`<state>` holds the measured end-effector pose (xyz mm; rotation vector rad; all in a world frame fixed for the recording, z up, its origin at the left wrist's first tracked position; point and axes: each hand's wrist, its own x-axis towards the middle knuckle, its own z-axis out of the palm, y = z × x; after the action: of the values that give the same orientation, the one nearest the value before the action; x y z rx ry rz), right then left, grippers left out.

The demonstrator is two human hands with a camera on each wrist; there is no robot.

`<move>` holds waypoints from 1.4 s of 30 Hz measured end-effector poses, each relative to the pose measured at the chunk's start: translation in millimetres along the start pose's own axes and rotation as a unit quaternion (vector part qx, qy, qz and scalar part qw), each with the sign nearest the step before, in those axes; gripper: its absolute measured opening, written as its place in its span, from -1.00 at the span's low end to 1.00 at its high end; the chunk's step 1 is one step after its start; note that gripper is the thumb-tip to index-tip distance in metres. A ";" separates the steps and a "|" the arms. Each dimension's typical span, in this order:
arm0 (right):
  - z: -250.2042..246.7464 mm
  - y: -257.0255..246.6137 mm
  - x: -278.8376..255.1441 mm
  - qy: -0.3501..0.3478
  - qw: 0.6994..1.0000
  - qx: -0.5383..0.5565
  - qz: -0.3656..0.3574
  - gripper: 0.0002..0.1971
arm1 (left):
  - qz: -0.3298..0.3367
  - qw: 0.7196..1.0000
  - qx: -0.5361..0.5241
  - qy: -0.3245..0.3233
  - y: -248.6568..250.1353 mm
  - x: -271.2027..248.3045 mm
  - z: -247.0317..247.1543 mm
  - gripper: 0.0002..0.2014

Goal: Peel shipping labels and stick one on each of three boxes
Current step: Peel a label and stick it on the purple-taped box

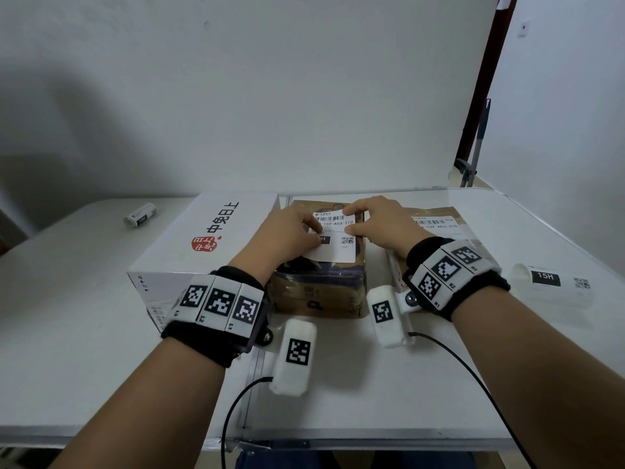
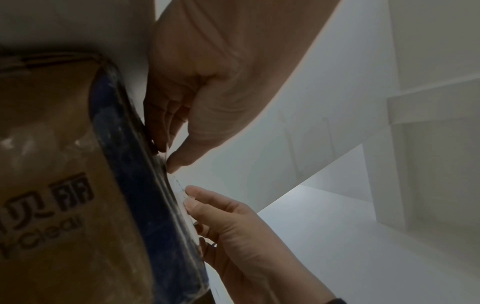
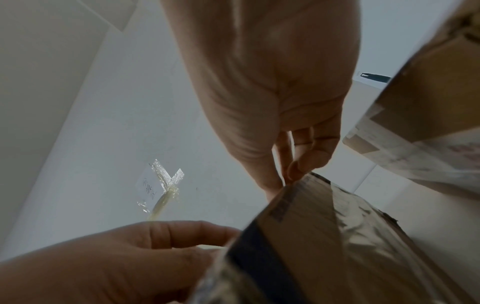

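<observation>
Fingers of both hands, left hand [image 1: 287,231] and right hand [image 1: 378,225], press flat and slightly spread on the label [image 1: 334,236] atop the middle box [image 1: 321,286]. Smooth outward from the label's centre toward its edges, I'd say, so no bubbles or lifted corners remain.

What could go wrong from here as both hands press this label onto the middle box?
The label lies over crinkled tape on the brown box, so it may wrinkle or trap bubbles. The left hand covers its left part, so that edge could stay loose. The white box shows no label yet.
</observation>
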<state>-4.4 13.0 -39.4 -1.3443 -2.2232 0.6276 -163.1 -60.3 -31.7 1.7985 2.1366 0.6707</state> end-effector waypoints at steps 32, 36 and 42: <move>15.3 -29.3 -29.4 -0.110 0.974 -0.162 -0.114 -0.40 | -0.014 0.981 -0.188 -0.039 -44.0 -32.9 14.0 -0.42; 28.2 -33.5 -31.6 -0.189 0.948 -0.216 -0.136 -0.37 | 0.004 0.965 -0.251 -0.072 -59.6 -31.6 14.9 -0.36; 33.8 -32.5 -29.2 -0.220 0.929 -0.276 -0.107 -0.38 | 0.000 0.964 -0.257 -0.072 -63.3 -32.5 15.2 -0.37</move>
<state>-34.8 -31.6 -51.1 -1.2589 -3.0277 0.2379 -203.5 -97.2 -79.8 1.5100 1.6674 0.9563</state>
